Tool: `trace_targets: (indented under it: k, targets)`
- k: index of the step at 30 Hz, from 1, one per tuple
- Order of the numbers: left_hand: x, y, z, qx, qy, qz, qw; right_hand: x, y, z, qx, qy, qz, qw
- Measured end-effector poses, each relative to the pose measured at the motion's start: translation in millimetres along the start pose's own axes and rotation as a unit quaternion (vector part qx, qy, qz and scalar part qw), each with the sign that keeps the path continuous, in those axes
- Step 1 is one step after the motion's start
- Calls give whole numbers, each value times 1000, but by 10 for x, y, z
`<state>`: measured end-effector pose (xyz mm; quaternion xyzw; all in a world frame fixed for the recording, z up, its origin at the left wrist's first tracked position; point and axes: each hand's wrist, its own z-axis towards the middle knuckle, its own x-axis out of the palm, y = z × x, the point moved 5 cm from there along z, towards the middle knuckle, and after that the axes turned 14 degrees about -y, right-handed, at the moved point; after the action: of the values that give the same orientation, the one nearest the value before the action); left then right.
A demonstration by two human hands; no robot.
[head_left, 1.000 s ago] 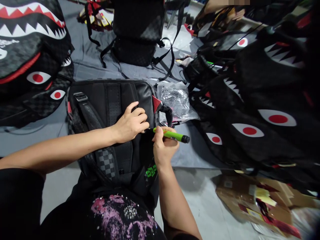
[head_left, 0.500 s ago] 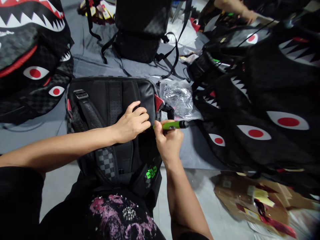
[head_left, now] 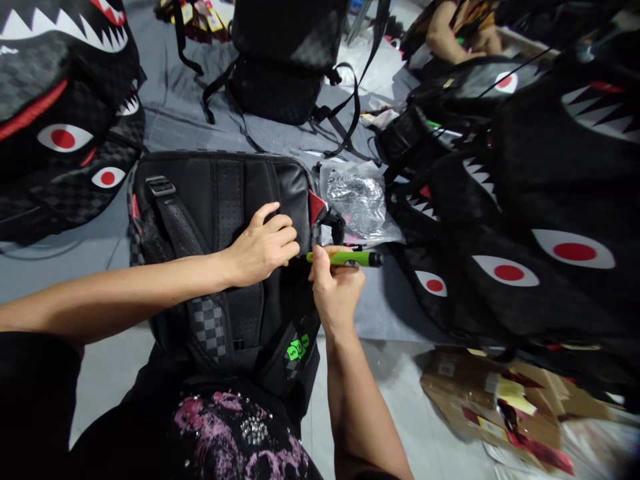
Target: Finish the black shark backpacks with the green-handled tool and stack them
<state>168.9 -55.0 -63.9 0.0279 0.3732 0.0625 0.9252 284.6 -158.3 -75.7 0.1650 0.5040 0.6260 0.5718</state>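
Observation:
A black backpack (head_left: 293, 193) lies with its padded, strapped side up in front of me. My left hand (head_left: 263, 250) rests palm down on it, with bent fingers gripping near its right side; the thumb is hidden. My right hand (head_left: 337, 287) is wrapped around a green marker pen (head_left: 345, 259) with a black end, held almost level. The pen's left end is at the backpack's right side, close to my left fingertips; whether it touches cannot be made out. A red triangular tab (head_left: 316, 208) and a black strap end stick out just above the pen.
Shark-face bags are piled at left (head_left: 65, 138) and right (head_left: 509, 273). A clear plastic bag (head_left: 356, 200) lies beside the backpack. Another black backpack (head_left: 280, 87) stands behind on the grey cloth. Cardboard (head_left: 530, 427) lies on the floor; a co-worker's arm (head_left: 443, 37) shows at back right.
The marker pen and my right hand have shifted very slightly, with the pen's black end a little lower. My left hand stays put. The co-worker's arms have moved at the back.

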Motion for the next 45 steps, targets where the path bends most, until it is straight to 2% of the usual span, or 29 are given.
trace_targets:
  k: [9,19,24,27,30,32,35,37,39,41,42,43,45]
  targets:
    - [7,6,-2,-7,11,-7,1000,-4,-19,-17,-10,-4,-10,1000]
    - [-29,-11,13,4,-14,6,1000,-35,-32,-34,6,-9,25,1000]
    - [-27,11,47,3,11,-3,1000,-34,-34,-34,-3,5,9,1000]
    - [-79,28,120,5,22,-13,1000,-107,11,-33,-15,2,26,1000]
    - [-288,33,214,14,13,-12,1000,-317,151,-144,-16,-58,77,995]
    - [-549,15,244,25,-4,6,1000,-453,334,-363,-52,-84,124,987]
    - [-1108,-56,197,45,-49,63,996,-521,717,-877,-192,-36,131,972]
    - [-1521,-134,124,50,-76,107,990,-535,963,-1205,-305,12,97,947]
    - [-1888,-257,68,55,-98,146,983,-575,1130,-1372,-386,75,59,918]
    - [-2124,-401,74,34,-102,179,978,-658,1182,-1300,-409,147,33,900]
    - [-2173,-472,102,8,-102,192,976,-715,1167,-1182,-408,172,24,896]
    - [-2169,-536,137,-26,-97,202,974,-775,1125,-1026,-405,187,16,895]
    - [-2007,-641,192,-103,-87,205,969,-895,993,-682,-427,165,-1,889]
